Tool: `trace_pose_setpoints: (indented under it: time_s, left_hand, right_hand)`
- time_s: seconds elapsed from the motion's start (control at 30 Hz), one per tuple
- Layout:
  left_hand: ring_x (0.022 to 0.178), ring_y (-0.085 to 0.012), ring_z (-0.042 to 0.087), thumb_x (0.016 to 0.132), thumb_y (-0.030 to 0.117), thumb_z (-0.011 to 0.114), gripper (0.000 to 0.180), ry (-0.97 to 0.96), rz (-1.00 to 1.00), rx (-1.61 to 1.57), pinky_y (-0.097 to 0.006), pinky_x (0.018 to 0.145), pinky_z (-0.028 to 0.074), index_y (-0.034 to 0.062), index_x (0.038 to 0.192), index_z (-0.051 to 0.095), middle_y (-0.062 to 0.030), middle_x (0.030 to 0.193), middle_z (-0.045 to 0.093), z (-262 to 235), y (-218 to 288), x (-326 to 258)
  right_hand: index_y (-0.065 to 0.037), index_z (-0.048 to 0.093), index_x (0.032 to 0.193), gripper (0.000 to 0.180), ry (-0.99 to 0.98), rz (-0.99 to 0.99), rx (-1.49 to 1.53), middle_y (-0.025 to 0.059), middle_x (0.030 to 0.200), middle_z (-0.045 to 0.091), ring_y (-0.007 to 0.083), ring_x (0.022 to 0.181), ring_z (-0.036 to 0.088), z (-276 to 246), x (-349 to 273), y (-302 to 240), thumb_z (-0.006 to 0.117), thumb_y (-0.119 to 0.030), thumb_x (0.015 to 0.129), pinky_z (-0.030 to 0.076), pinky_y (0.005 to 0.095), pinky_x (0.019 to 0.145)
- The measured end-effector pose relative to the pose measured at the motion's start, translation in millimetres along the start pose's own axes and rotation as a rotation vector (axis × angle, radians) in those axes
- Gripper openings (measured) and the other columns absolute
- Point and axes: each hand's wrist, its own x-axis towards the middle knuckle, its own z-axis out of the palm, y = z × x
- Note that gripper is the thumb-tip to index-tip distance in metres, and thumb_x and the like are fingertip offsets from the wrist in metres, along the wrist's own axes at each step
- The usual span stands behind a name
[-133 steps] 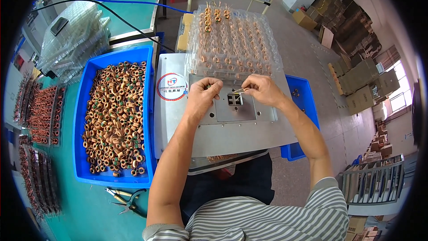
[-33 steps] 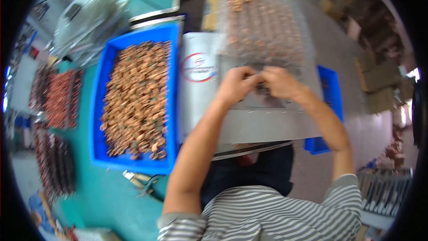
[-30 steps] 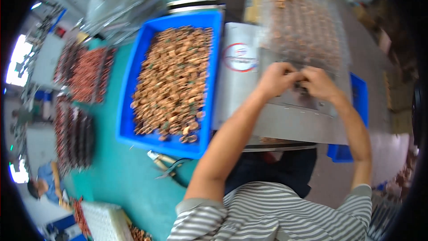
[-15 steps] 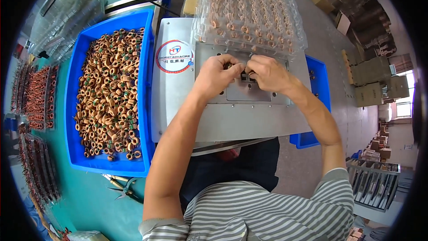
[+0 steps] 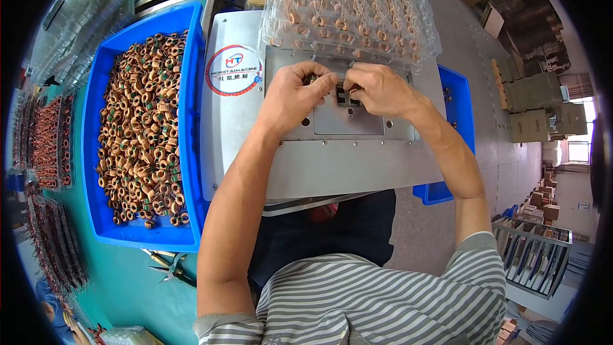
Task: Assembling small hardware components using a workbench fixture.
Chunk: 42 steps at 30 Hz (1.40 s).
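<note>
My left hand (image 5: 290,99) is closed in a pinch above the steel plate of a grey metal machine (image 5: 255,172). A dark and copper-coloured bit, seemingly a small wire-wound ring coil (image 5: 311,80), shows among its fingers, mostly hidden. Just right of it, my right hand (image 5: 381,89) has thumb and fingers pressed together; whatever they hold is hidden. Between the hands lies a small dark slotted fixture (image 5: 345,97) in the plate. Beyond them, stacked clear plastic trays (image 5: 271,22) hold rows of copper ring coils (image 5: 341,24).
A blue bin (image 5: 193,121) heaped with ring coils (image 5: 143,134) stands left on a green table (image 5: 121,281). Pliers (image 5: 172,271) lie below it. Another blue bin (image 5: 456,105) sits beyond the machine's right edge. A co-worker's hand (image 5: 71,322) shows at lower left.
The whole scene has shifted slightly left as the view moved. My hands have drawn a little apart, uncovering more of the dark fixture. A co-worker's hand has come into view at lower left.
</note>
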Motion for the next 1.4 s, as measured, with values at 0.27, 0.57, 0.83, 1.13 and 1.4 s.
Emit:
trace_pose_setpoints:
  time_s: [0.27,0.57,0.83,1.13,1.4]
  left_hand:
    - [0.061,-0.0077,0.055,0.089,0.023,0.07,0.025,0.115,-0.012,-0.075,-0.024,0.055,0.043,-0.0021,0.091,0.068,-0.0003,0.069,0.06,-6.6,17.9,-7.0]
    - [0.064,-0.0075,0.053,0.088,0.02,0.072,0.028,-0.02,0.008,-0.007,-0.023,0.058,0.045,-0.003,0.103,0.069,-0.0016,0.075,0.063,59.0,7.8,43.1]
    - [0.064,-0.0062,0.052,0.088,0.016,0.072,0.025,-0.054,0.008,0.067,-0.022,0.057,0.044,-0.0017,0.105,0.069,-0.0003,0.073,0.063,81.0,4.0,54.2]
    - [0.064,-0.0061,0.053,0.088,0.018,0.072,0.022,0.042,0.076,0.055,-0.022,0.056,0.043,0.0022,0.104,0.071,0.0004,0.072,0.063,91.4,14.3,52.4]
    - [0.066,-0.0087,0.052,0.086,0.01,0.073,0.012,-0.138,0.16,0.133,-0.024,0.06,0.043,0.0022,0.096,0.073,-0.0005,0.078,0.062,93.0,16.4,50.8]
  right_hand:
    - [0.001,0.06,0.085,0.013,0.199,0.06,0.039,0.0118,0.079,0.059,0.0263,0.071,0.06,-25.4,-16.4,-10.7,0.068,0.002,0.075,0.049,0.0363,0.064]
    - [0.002,0.063,0.092,0.012,0.424,0.274,0.47,0.0047,0.086,0.064,0.0076,0.075,0.061,-51.1,-49.8,58.0,0.069,0.003,0.082,0.05,0.0236,0.065]
    - [0.002,0.063,0.095,0.013,0.478,0.266,0.647,0.0044,0.086,0.065,0.0077,0.076,0.062,-40.5,-54.1,65.9,0.069,0.002,0.084,0.052,0.0219,0.067]
    - [0.002,0.061,0.097,0.013,0.467,0.285,0.77,0.0041,0.085,0.065,0.0065,0.075,0.061,-35.9,-58.9,71.4,0.068,-0.001,0.087,0.051,0.0213,0.065]
    - [0.002,0.064,0.092,0.012,0.348,0.344,0.948,0.0066,0.082,0.068,0.0091,0.073,0.063,-48.6,-69.2,75.6,0.07,-0.003,0.083,0.051,0.025,0.065]
